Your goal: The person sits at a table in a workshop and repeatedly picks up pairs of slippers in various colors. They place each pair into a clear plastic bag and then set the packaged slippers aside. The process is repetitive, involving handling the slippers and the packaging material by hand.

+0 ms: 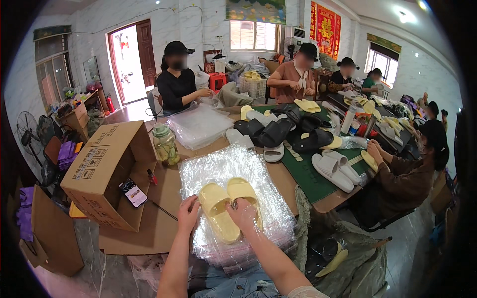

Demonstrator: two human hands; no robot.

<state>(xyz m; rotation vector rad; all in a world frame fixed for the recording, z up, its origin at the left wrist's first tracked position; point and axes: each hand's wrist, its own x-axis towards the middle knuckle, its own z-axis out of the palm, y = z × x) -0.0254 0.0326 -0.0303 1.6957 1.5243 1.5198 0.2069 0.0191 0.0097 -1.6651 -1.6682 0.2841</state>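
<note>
A pair of pale yellow slide slippers lies side by side on a thick stack of clear plastic bags (pixel 273 218) in front of me. My right hand (pixel 242 214) is closed on the right slipper (pixel 241 186), its fingers at the foot opening below the strap. Beside the left slipper (pixel 218 218), my left hand (pixel 189 211) has its fingers bent at the left edge of the top bag. What its fingertips pinch, if anything, is too small to make out. Whether clear film covers part of the slippers cannot be told.
Left of the stack are an open cardboard box (pixel 107 169), a phone (pixel 133 192) and a glass jar (pixel 165 144). More bags (pixel 198 126) lie beyond. Black, grey and yellow slippers crowd the green mat (pixel 310 181). Co-workers sit around the table, one near on the right (pixel 407 174).
</note>
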